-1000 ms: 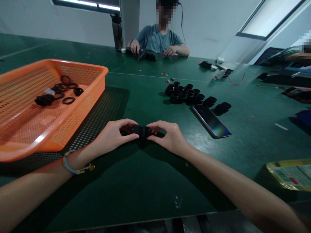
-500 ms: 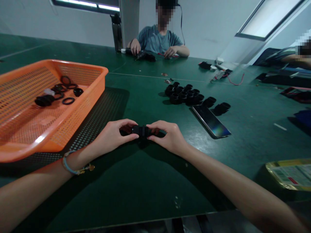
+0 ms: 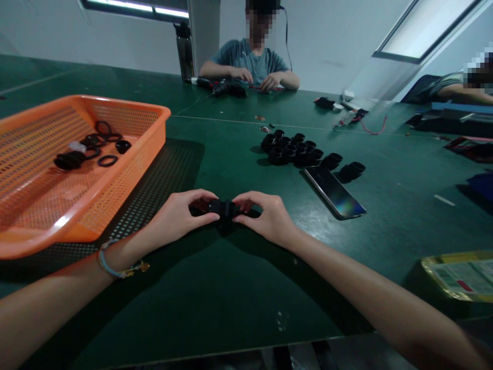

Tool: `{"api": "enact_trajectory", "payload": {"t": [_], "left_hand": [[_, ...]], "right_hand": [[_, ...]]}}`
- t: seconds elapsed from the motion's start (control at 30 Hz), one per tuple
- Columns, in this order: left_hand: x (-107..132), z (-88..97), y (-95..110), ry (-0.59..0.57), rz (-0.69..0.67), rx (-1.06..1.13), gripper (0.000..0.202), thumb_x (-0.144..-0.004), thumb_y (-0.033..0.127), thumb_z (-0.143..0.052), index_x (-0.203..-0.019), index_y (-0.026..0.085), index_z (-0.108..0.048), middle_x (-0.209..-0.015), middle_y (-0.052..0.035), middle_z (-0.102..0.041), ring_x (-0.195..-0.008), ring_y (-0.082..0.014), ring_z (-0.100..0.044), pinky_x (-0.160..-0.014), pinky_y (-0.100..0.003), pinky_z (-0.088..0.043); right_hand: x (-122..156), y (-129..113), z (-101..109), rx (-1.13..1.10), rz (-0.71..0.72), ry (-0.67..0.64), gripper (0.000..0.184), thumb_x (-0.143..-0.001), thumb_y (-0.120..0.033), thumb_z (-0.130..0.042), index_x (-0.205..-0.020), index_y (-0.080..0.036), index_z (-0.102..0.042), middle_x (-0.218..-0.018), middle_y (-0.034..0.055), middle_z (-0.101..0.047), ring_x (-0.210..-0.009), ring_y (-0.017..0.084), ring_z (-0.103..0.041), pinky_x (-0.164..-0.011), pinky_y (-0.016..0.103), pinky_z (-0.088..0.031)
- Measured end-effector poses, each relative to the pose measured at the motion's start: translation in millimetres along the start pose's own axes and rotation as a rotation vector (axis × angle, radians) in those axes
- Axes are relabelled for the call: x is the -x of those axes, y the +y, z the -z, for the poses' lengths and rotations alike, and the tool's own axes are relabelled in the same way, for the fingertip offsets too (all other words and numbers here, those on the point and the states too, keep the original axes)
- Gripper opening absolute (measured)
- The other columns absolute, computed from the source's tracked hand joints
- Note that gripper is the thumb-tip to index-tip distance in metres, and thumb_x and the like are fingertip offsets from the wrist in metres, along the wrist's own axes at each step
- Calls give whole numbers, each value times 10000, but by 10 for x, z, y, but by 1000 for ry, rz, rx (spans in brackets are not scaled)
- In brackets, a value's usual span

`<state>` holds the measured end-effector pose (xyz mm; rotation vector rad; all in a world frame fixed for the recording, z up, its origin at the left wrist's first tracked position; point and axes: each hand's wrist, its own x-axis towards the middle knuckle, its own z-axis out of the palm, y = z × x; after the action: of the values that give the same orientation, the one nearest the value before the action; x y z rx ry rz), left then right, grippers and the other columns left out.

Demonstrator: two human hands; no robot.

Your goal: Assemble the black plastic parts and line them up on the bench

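Observation:
Both my hands meet over the green table (image 3: pixel 239 288) on one small black cylindrical part (image 3: pixel 222 208). My left hand (image 3: pixel 181 216) pinches its left end between thumb and fingers. My right hand (image 3: pixel 265 218) pinches its right end the same way. The part lies level between them, just above or on the table; its ends are hidden by my fingers. Beyond it, a cluster of several similar black parts (image 3: pixel 296 149) sits on the table.
An orange perforated basket (image 3: pixel 127 169) at left holds black rings and parts (image 3: pixel 92 146). A phone (image 3: pixel 334 191) lies right of my hands. A yellow-rimmed tray (image 3: pixel 458 277) is at the near right. A person (image 3: pixel 250 64) works at the far side; another sits at far right.
My hands and the black part have stayed in place. The person across the table has moved their hands along the far edge.

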<state>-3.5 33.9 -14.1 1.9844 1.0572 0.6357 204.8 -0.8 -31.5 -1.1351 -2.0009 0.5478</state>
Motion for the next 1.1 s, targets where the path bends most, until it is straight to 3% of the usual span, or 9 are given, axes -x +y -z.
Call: {"api": "enact_trajectory", "payload": {"t": [0.43, 0.67, 1.1], "left_hand": [[-7, -2, -25, 5, 3, 22, 362, -666, 392, -640, -929, 143, -630, -860, -51, -704, -776, -205, -656, -758, -329, -540], [-8, -6, -21, 5, 10, 36, 364, -661, 389, -642, -928, 143, -628, -872, -56, -704, -779, -207, -658, -765, -337, -541], [-5, 1, -13, 0, -1, 16, 361, -665, 393, -642, -927, 145, -633, -859, -52, -708, -768, -206, -658, -761, -331, -538]], "right_hand": [[-3, -12, 10, -1, 24, 5, 280, -677, -134, -724, -948, -168, -662, -838, 22, -698, -687, 120, -633, -654, 258, -534], [3, 16, -6, -14, 81, 72, 240, -693, -122, -706, -926, -177, -683, -903, 47, -705, -735, 137, -651, -661, 273, -546], [-5, -18, 2, -10, 5, 18, 249, -693, -131, -710, -936, -166, -671, -837, 23, -705, -682, 119, -642, -643, 250, -538]]}}
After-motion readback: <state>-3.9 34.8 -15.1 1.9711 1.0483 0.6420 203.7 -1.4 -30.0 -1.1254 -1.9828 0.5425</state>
